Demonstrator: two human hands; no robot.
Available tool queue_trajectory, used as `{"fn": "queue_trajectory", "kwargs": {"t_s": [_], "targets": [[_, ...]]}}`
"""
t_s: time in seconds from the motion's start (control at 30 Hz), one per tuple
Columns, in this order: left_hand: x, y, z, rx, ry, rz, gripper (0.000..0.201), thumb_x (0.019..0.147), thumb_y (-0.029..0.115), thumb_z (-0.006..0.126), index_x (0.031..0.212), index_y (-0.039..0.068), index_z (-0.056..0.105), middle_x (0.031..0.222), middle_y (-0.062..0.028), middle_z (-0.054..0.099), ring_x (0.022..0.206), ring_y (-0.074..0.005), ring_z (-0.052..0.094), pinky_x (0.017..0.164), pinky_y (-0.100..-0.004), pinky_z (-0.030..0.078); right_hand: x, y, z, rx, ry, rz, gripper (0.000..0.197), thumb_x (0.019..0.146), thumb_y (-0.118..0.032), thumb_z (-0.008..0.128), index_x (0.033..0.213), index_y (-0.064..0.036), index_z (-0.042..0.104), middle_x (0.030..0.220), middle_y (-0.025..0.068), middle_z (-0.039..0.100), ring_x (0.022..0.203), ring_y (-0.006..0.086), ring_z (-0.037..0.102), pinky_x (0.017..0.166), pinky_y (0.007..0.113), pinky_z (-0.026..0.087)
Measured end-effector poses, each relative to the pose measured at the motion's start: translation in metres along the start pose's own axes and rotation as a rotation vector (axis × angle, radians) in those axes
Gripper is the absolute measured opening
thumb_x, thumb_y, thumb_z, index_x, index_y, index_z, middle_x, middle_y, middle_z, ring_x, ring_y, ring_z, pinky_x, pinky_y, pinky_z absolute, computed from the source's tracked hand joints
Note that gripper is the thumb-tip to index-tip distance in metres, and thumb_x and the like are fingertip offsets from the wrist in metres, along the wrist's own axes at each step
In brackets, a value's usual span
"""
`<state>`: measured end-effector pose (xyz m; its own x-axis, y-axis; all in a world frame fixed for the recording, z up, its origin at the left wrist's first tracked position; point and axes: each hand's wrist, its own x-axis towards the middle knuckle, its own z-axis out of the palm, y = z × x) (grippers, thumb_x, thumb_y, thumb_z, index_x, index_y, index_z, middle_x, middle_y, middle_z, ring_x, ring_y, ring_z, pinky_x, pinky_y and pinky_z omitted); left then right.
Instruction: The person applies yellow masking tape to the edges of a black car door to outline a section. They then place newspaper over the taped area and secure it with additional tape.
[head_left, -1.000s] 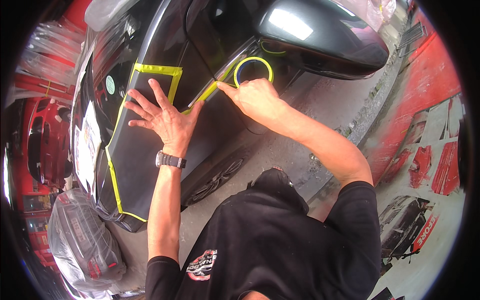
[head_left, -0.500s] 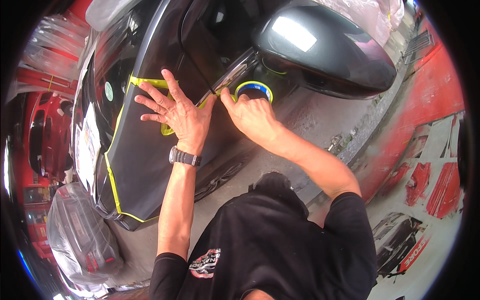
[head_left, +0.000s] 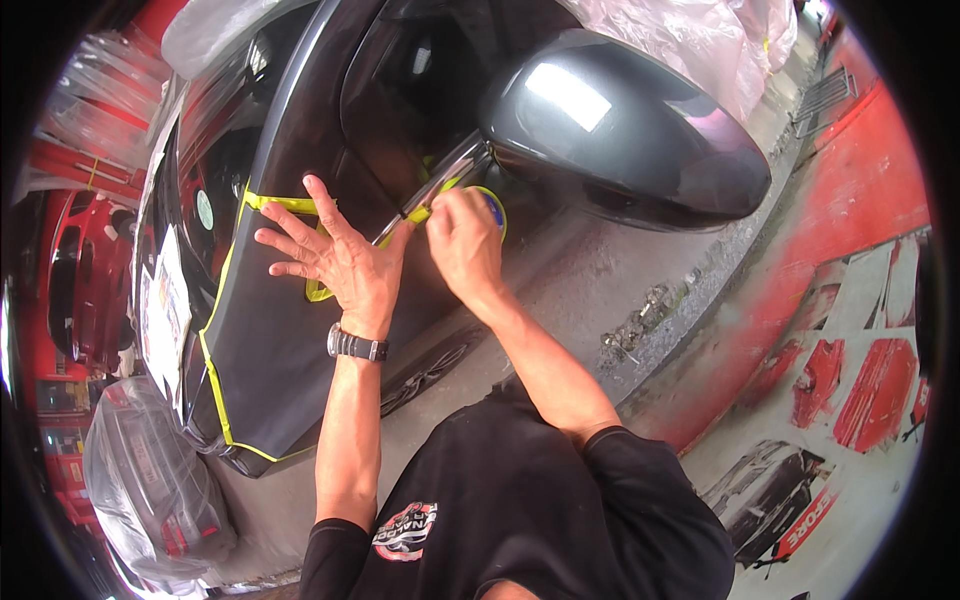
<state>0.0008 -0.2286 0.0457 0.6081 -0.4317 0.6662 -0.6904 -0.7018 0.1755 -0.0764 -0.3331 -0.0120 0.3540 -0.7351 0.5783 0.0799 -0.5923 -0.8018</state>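
Yellow masking tape roll gripped in my right hand, at 12 o'clock of it, against the black car door panel. Left hand open, fingers spread flat on the panel at 9 o'clock. Taping underway, I judge; next calls for pressing the strip down.

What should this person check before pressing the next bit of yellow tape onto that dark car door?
1. Left hand flat on the door panel, fingers spread: ok.
2. Right hand holds the yellow tape roll: ok.
3. Tape strip lined up along the chrome window trim: cannot tell, hands cover it.
4. Tape already outlining the panel's edge lies flat: ok where visible.
5. Side mirror clear of the hands: ok.
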Motion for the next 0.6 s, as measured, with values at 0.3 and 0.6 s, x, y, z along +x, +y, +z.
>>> {"fn": "queue_trajectory", "kwargs": {"t_s": [0.3, 0.6], "targets": [[0.004, 0.017, 0.017, -0.083, 0.019, -0.003, 0.148, 0.061, 0.053, 0.098, 0.171, 0.024, 0.002, 0.168, -0.0363, -0.018, 0.147, -0.0672, -0.023, 0.104, -0.0901, -0.004, -0.08, -0.025, -0.065, 0.236, -0.265, 0.23, 0.002, 0.097, 0.0, 0.06, 0.096, 0.0, 0.061, 0.09, 0.0161, 0.063, 0.08, 0.0334, 0.065, 0.073, 0.042, 0.052], [-0.004, 0.009, 0.022, -0.071, 0.292, 0.113, 0.131, 0.071, 0.067, 0.088, 0.167, 0.008, 0.02, 0.17, -0.0348, 0.007, 0.154, -0.0623, 0.004, 0.109, -0.0861, 0.012, -0.141, 0.003, -0.2, 0.172, -0.292, 1.044, 0.032, 0.105, -0.02, 0.06, 0.133, -0.0074, 0.068, 0.079, 0.0016, 0.061, 0.055, 0.0085, 0.052, 0.051, 0.028, 0.046]]}}
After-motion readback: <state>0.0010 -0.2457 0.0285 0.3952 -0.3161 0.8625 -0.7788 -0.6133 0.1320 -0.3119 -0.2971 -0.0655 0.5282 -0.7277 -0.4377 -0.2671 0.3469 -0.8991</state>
